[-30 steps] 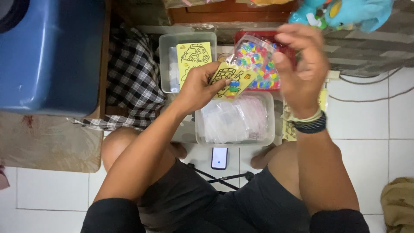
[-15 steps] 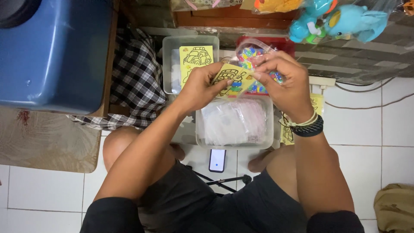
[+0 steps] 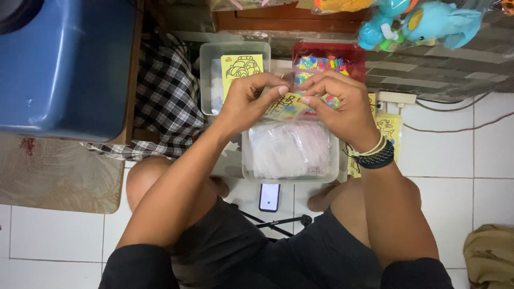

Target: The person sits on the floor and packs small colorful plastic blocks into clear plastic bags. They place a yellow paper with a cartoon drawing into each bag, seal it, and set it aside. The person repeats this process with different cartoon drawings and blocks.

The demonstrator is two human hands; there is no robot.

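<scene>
— What's the room like from your feed?

— White tiled floor (image 3: 471, 160), seen from above. I'm looking down at a seated person's bare knees and dark shorts. A big blue plastic tub (image 3: 64, 64) fills the upper left, with a black-and-white checked cloth (image 3: 166, 101) just beside it and a worn brown mat (image 3: 59, 171) below.

— And the hands?

— Both are up over the bins, meeting in the middle. The left hand (image 3: 249, 104) and the right hand (image 3: 340, 107) pinch a small yellow printed card (image 3: 284, 106) between thumbs and fingertips — both closed on it, one at each end. The right wrist wears a dark band and a pale one.

— Where does that card sit against the rest?

— It's held in the air above the near clear bin (image 3: 292, 150), which is filled with clear plastic bags. Behind the hands there's a red tray (image 3: 353, 56) of small multicoloured pieces, partly hidden by the fingers. To its left, a grey bin (image 3: 211, 80) holds another yellow sheet (image 3: 242, 67) with a car outline drawn on it.

— Anything else near?

— A phone (image 3: 269, 197) lies on the floor between the knees, touching a thin black stand. More yellow sheets (image 3: 388, 128) lie right of the bins — and turquoise plush toys (image 3: 423, 24) hang at the top right. An olive bag (image 3: 490, 257) sits at the lower right corner.
</scene>
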